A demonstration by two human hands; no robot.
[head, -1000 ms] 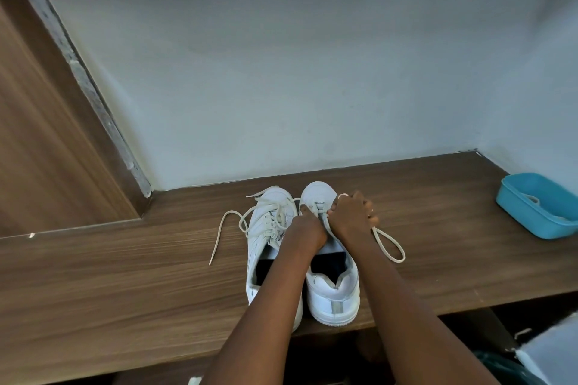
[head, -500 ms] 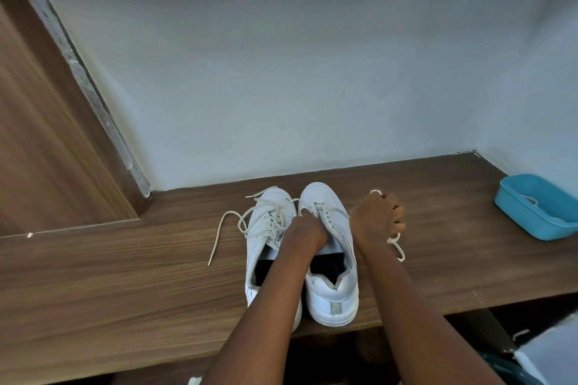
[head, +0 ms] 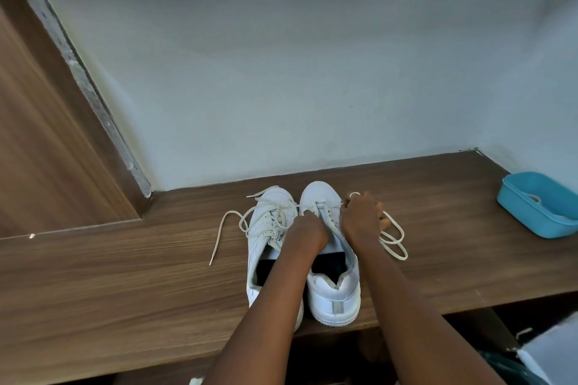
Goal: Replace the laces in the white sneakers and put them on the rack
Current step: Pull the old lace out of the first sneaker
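The right sneaker [head: 334,294] and the left sneaker [head: 259,236], both white, stand side by side on the wooden worktop [head: 125,275], toes at twelve o'clock towards the pale wall [head: 281,87]. The left hand [head: 308,230] rests on the right sneaker's lacing with its fingers curled under; I cannot tell what they pinch. The right hand [head: 362,217], at that shoe's three o'clock, has its fingers closed round a loose lace [head: 404,256], loops spilling onto the wood. The left sneaker is laced, with one end trailing towards nine o'clock. A blue tub [head: 516,212] sits well off at three o'clock.
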